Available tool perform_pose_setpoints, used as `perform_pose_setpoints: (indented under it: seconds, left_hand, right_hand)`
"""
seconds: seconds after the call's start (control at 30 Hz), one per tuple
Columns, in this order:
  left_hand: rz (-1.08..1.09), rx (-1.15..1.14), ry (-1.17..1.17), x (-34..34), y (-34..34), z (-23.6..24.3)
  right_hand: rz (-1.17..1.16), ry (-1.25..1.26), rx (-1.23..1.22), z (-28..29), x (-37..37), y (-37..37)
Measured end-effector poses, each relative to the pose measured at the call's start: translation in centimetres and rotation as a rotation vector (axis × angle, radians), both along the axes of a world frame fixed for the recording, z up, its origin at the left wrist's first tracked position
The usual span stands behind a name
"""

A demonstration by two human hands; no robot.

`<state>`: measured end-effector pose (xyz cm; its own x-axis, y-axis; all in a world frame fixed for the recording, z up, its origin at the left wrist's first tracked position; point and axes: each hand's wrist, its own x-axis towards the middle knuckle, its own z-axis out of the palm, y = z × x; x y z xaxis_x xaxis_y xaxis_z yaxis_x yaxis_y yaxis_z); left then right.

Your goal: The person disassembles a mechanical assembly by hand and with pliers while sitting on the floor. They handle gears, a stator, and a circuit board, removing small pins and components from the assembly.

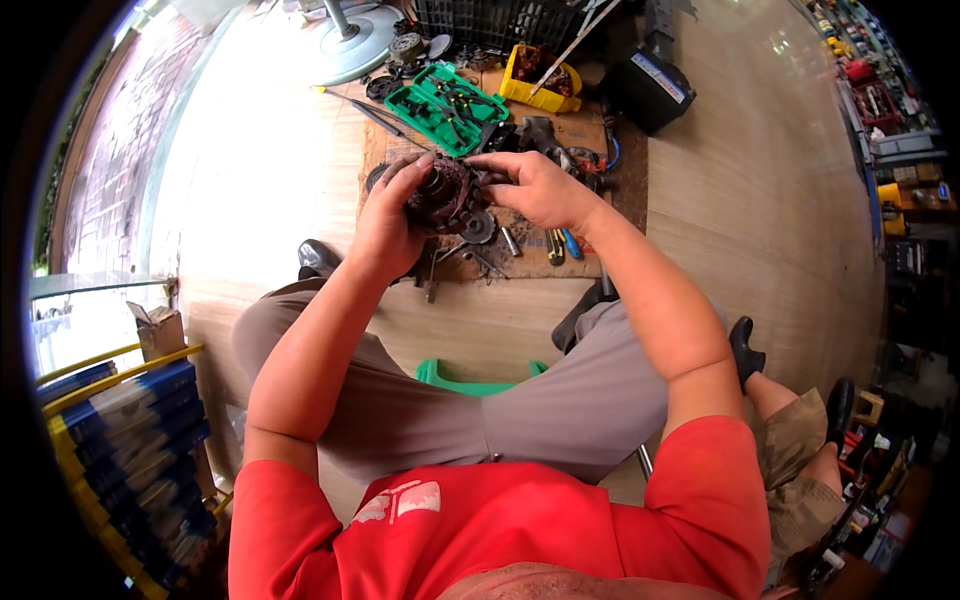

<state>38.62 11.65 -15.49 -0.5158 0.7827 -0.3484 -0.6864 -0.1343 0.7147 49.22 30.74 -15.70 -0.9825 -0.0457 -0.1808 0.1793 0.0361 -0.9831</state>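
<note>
A dark, round machine part [447, 203], thick with reddish-brown grease, is held up over the cardboard. My left hand [392, 218] wraps round its left side, thumb and fingers closed on it. From the right, my right hand [545, 192] grips its edge with bent fingers; their tips are partly hidden. Just below the part lie a toothed gear [479, 227] and a short metal pin [510, 241]. Tools with yellow-black [555, 247] and blue handles [572, 244] rest to the right of these.
Beyond my hands are an open green tool case [447, 108], a yellow bin [541, 80] of greasy parts and a black box [648, 90]. A greasy cardboard sheet [625, 240] covers the floor. Another person's legs [800, 450] are at my right.
</note>
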Motion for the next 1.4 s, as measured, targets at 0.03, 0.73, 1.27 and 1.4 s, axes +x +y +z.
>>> perform_pose_setpoints:
  seconds: [0.03, 0.73, 1.27, 1.4]
  left_hand:
    - [0.009, -0.004, -0.004, 0.1, 0.0, 0.2]
    - [0.021, -0.224, 0.093, 0.5, 0.3, 1.1]
    - [0.243, -0.032, -0.129, -3.1, -0.8, 0.6]
    - [0.231, -0.015, -0.123, -2.8, -0.9, 1.2]
  right_hand:
    - [-0.003, -0.03, -0.051, -0.1, 0.1, 0.1]
    - [-0.04, 0.216, 0.458, 2.1, 1.4, 1.1]
    - [0.221, -0.097, 1.094, 2.1, 2.2, 0.5]
    - [-0.139, 0.077, 1.097, 0.3, 1.9, 5.1]
